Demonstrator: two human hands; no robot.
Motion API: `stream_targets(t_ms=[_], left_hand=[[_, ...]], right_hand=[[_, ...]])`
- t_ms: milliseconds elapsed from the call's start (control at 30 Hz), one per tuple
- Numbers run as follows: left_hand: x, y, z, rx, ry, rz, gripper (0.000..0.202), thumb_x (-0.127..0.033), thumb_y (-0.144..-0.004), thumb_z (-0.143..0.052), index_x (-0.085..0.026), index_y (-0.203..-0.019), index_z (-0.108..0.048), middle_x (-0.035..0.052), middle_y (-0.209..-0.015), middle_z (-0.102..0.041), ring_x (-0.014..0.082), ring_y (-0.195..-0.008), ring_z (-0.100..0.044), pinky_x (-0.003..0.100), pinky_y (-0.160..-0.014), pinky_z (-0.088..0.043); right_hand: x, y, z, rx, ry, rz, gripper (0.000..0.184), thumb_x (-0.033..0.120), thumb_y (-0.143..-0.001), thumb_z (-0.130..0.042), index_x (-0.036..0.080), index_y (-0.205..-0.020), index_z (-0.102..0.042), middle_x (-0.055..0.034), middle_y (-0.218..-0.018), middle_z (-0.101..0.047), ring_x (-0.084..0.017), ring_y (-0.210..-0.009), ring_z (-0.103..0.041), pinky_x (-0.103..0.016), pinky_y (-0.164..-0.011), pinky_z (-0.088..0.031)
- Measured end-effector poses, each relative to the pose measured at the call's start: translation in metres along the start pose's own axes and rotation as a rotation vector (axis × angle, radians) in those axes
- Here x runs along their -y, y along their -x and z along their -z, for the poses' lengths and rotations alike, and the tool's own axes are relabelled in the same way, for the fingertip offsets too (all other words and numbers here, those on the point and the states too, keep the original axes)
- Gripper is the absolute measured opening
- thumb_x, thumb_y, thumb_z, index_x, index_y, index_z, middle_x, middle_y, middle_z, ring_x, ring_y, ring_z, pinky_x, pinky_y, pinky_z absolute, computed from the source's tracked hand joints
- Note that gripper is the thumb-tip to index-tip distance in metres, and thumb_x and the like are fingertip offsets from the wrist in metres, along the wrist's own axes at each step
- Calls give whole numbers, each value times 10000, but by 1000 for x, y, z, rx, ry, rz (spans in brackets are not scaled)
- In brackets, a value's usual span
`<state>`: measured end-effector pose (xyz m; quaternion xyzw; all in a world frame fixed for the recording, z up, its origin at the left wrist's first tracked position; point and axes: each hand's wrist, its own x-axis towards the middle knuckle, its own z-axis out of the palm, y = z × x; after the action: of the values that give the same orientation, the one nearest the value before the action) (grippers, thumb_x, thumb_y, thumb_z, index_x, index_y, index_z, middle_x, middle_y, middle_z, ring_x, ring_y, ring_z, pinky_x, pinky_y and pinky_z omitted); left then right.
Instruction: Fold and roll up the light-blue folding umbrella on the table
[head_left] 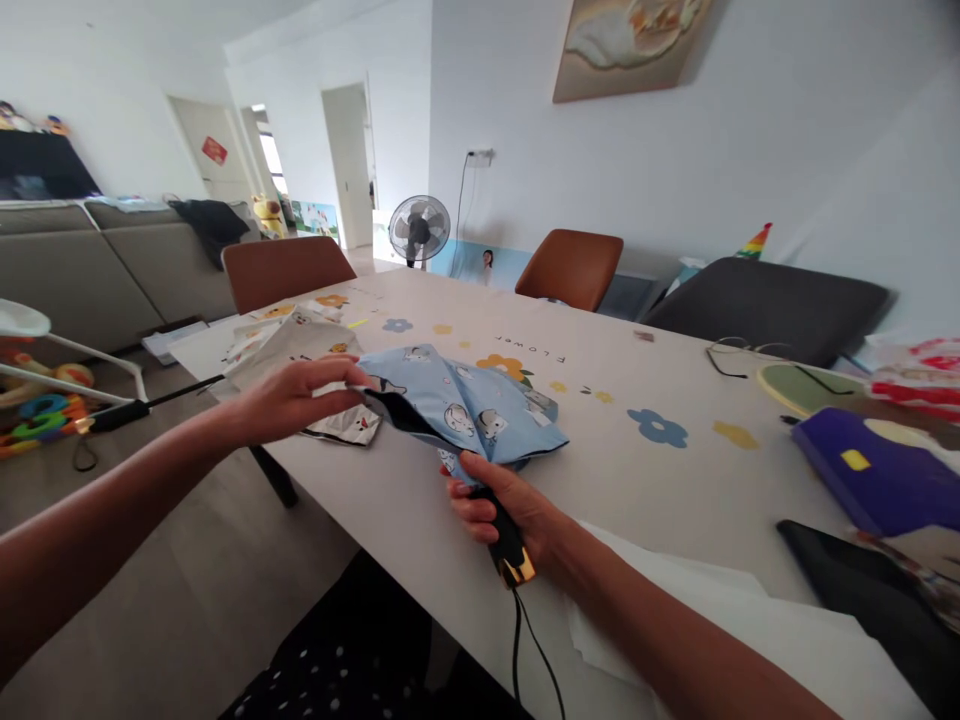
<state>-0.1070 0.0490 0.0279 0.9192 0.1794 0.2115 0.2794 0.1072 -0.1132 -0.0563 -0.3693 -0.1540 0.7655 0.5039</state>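
A light blue folding umbrella (442,395) with cartoon animal prints lies loosely collapsed above the table, its fabric in wide folds with a dark underside showing. My right hand (502,505) is closed around the top of its black handle, which has a gold end and a hanging black cord. At the left, my left hand (319,395) pinches an edge of the blue fabric between thumb and fingers. Beyond that hand lies a second umbrella (277,350), beige and printed, its black handle (120,415) sticking out past the table edge.
White paper sheets (720,610) lie under my right forearm. Farther right are a dark tablet-like slab (847,570), a purple case (870,470) and eyeglasses (757,360). Brown chairs (574,265) and a dark grey chair (765,300) stand around the flower-printed table (480,310).
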Motion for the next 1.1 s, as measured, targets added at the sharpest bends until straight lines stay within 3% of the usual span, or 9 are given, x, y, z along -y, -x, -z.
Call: stream_targets(t_ms=[100,233,300,500,733,900,1100], left_hand=[[8,20,-7,58,57,-73,150,-250,-836,-514,-236,-935,-626,54,-1017,-648,211,-1045,-553,393,-1011,-345],[8,33,-11,105,79,-123,146,-171,-829,-510,-234,-888,-628,55,-1011,-654,210,-1068,-551,414,-1061,-281],[10,38,-12,116,81,-122,161,-165,-828,-509,-244,-891,-634,50,-1030,-657,212,-1097,-542,422,-1075,-259],[20,45,-11,123,94,-102,168,-169,-828,-511,-254,-886,-643,37,-1051,-668,215,-1128,-540,421,-1086,-249],[32,48,-13,140,104,-134,172,-147,-853,-470,-227,-905,-612,50,-1075,-657,205,-1151,-526,406,-1064,-302],[36,50,-16,79,82,-180,171,-140,-865,-453,-204,-922,-601,70,-1090,-650,210,-1179,-503,422,-1070,-299],[36,55,-26,23,72,-227,171,-101,-848,-475,-201,-906,-601,64,-1064,-667,201,-1145,-535,428,-1053,-326]], right_hand=[[0,1,-1,34,5,-16,378,468,-705,-686,147,-816,-520,74,-598,-443,1,-368,-294,-117,-300,-259],[-1,1,-6,-4,22,-44,524,673,-765,-460,157,-675,-468,66,-539,-422,-8,-341,-270,-129,-279,-259],[0,2,-9,-44,50,-71,567,709,-777,-377,168,-616,-432,65,-493,-404,-15,-328,-267,-137,-274,-267],[1,3,-12,-70,103,-145,614,743,-762,-337,171,-568,-450,67,-400,-343,-34,-316,-275,-154,-280,-287],[-3,3,-16,-192,140,-58,441,567,-817,-467,194,-583,-436,67,-384,-352,-47,-307,-274,-161,-270,-279],[-5,1,-15,-230,187,11,258,365,-776,-581,182,-644,-457,87,-397,-374,-31,-300,-269,-144,-283,-274],[-6,2,-9,-217,300,13,298,345,-752,-544,196,-554,-379,86,-343,-339,-36,-275,-293,-147,-285,-260]])
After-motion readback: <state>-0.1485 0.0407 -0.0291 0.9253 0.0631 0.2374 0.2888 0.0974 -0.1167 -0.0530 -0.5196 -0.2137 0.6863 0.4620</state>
